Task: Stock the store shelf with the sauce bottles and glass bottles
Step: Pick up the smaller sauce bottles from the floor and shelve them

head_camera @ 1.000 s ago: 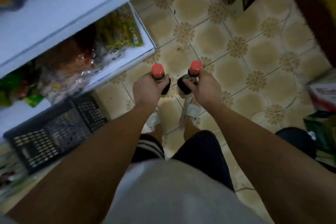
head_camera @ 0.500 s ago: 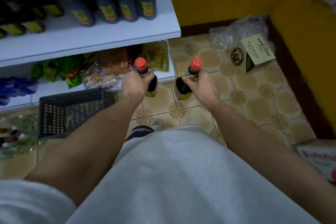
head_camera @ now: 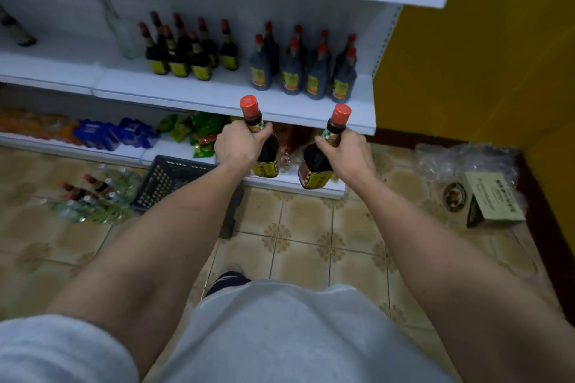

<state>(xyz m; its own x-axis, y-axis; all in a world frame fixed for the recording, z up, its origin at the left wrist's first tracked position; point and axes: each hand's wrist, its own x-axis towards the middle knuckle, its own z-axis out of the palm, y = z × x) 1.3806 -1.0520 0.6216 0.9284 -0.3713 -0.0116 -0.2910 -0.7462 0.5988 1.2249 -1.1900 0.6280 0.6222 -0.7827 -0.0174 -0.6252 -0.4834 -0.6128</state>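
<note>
Left hand (head_camera: pixel 238 146) grips a dark sauce bottle (head_camera: pixel 263 143) by the neck, fingers curled round it; right hand (head_camera: pixel 348 154) grips a second bottle (head_camera: pixel 320 158) the same way, tilted. Both are held in the air just below the middle shelf (head_camera: pixel 199 93) edge, at 12 o'clock. Shelved bottles (head_camera: pixel 298 68) at 12, black basket (head_camera: pixel 168 180) at 10, bottles on floor (head_camera: pixel 90 199) at 9

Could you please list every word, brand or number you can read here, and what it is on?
None can be read.
Held sauce bottles: yellow labels blurred.
Shelf bottles: labels too small.
Cardboard box: print blurred.
Black crate: no text seen.
</note>
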